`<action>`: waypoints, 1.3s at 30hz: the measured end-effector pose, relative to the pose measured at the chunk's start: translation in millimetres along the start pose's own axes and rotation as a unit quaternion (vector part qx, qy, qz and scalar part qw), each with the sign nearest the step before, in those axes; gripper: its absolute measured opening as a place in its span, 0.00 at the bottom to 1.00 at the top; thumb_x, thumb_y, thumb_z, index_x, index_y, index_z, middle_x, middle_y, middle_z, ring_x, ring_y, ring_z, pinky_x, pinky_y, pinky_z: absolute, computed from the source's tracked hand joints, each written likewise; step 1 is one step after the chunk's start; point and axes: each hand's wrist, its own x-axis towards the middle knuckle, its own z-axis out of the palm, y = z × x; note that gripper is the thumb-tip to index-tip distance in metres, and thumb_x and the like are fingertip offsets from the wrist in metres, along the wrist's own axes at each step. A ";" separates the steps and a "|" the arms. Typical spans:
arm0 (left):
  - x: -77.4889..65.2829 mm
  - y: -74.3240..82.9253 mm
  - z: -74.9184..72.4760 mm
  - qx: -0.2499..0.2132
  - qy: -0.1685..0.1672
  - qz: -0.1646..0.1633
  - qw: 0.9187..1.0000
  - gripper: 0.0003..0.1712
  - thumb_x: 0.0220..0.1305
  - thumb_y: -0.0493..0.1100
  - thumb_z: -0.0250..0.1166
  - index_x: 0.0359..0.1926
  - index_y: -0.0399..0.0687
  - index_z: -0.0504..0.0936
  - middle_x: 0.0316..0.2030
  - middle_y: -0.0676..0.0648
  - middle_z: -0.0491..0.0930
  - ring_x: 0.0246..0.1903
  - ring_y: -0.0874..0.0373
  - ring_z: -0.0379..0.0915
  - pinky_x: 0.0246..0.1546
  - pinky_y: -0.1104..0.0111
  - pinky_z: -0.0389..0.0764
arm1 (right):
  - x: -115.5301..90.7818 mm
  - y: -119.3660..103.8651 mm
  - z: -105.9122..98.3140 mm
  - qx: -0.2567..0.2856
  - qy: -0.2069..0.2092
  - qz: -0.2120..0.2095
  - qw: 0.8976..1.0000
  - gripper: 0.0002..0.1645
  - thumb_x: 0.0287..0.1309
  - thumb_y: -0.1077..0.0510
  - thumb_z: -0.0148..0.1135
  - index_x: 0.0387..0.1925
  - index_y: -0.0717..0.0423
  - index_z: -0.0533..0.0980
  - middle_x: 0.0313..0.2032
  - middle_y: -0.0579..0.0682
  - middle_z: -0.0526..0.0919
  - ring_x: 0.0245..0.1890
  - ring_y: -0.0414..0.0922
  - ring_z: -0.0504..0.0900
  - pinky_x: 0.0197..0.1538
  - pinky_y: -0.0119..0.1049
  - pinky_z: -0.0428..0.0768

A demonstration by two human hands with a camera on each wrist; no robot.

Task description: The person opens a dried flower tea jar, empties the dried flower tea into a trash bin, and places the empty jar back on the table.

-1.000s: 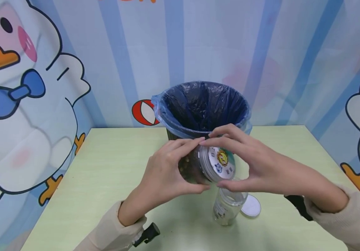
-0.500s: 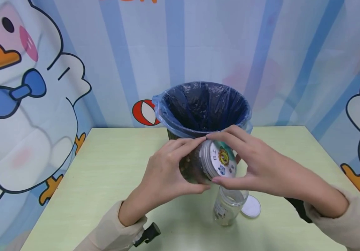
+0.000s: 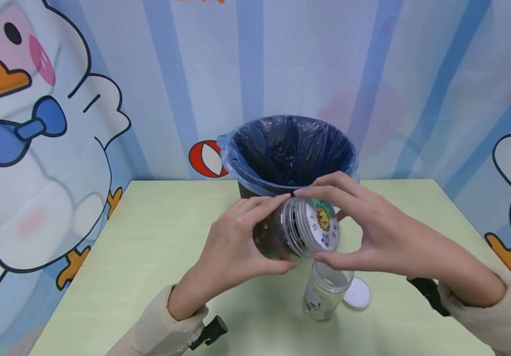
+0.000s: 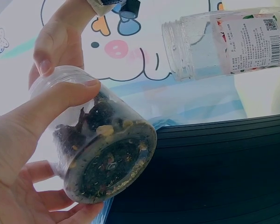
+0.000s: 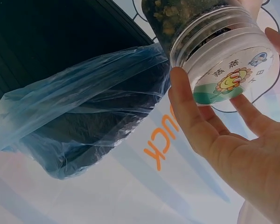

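My left hand (image 3: pixel 233 242) grips a clear jar (image 3: pixel 269 237) around its body, tilted on its side above the table. Dark dried bits and small tan pieces fill part of it, seen through the base in the left wrist view (image 4: pixel 113 163). On the jar's mouth sits a round lid (image 3: pixel 325 226) with a printed sun face. My right hand (image 3: pixel 371 230) pinches that lid by its rim, thumb below and fingers above. Between lid and jar neck a band of threads shows. Just below the hands stands a second clear jar (image 3: pixel 322 296), lidless and labelled.
Behind the hands stands a bin (image 3: pixel 288 148) lined with a blue plastic bag. A white disc-shaped lid (image 3: pixel 358 293) lies on the pale green table (image 3: pixel 170 222) beside the lidless jar. A printed cartoon backdrop (image 3: pixel 184 59) surrounds the table.
My right hand has closed on the lid's rim and drawn it slightly right, away from the jar; more of the neck now shows. The left hand stays nearly still.
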 end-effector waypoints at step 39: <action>-7.7 -6.5 4.6 -0.020 0.009 -0.021 1.000 0.55 0.34 0.60 0.84 0.67 0.58 0.75 0.56 0.54 0.78 0.53 0.59 0.74 0.43 0.61 0.81 | -42.7 21.3 -12.0 -0.082 0.010 0.090 0.992 0.51 0.46 0.54 0.80 0.72 0.45 0.66 0.63 0.47 0.68 0.47 0.39 0.73 0.35 0.34 0.80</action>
